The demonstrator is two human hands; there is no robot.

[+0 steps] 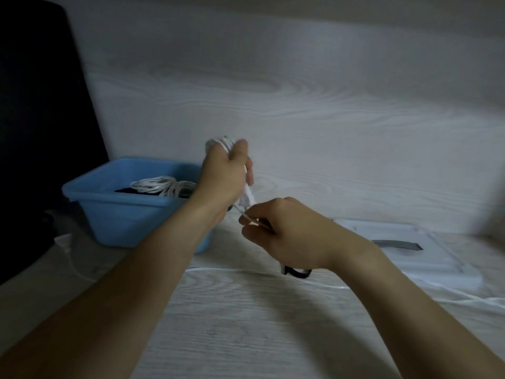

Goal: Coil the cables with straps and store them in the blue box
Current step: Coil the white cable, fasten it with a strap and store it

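Box [123,214] left on table [246,324]; coiled cables [161,186] inside; tray [426,258] right.

You've got a blue box [120,214] with white coiled cables [161,186] inside, and another white cable [224,142] in your left hand [222,176]. Pale grey woodgrain runs across the table [246,324] (same swirl on the wall [300,105]); there's a black strap [296,272] too.
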